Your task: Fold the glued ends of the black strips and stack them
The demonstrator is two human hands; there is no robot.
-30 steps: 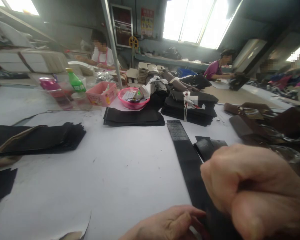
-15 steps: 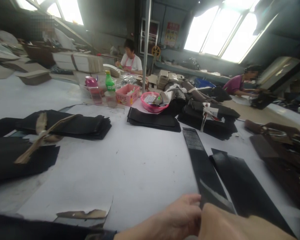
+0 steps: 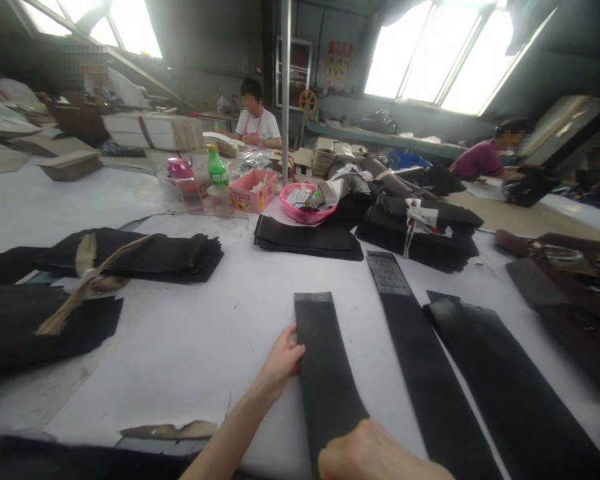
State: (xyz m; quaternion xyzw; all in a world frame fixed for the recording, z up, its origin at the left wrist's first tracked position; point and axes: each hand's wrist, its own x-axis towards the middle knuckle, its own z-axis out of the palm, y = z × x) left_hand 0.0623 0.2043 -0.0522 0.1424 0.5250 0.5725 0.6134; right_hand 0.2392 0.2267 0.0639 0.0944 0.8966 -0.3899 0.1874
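A long black strip of leather-like material lies before me on the white table, running toward my body. My left hand grips its left edge near the far end, thumb on top. Lower down, my right hand is closed over the strip's near part; its fingertips are hidden from view. To the right lies a second black strip with a greyish far end. Beyond that one is a wider black piece, folded over at its far end.
Stacks of black pieces tied with a tan band lie at left. Another black stack sits near a pink basket, a pink box and a green bottle. Brown pieces lie at right. People work at the back.
Both hands were together low by the second strip. Now a separate black strip lies left of it, with my left hand moved forward and left along its edge.
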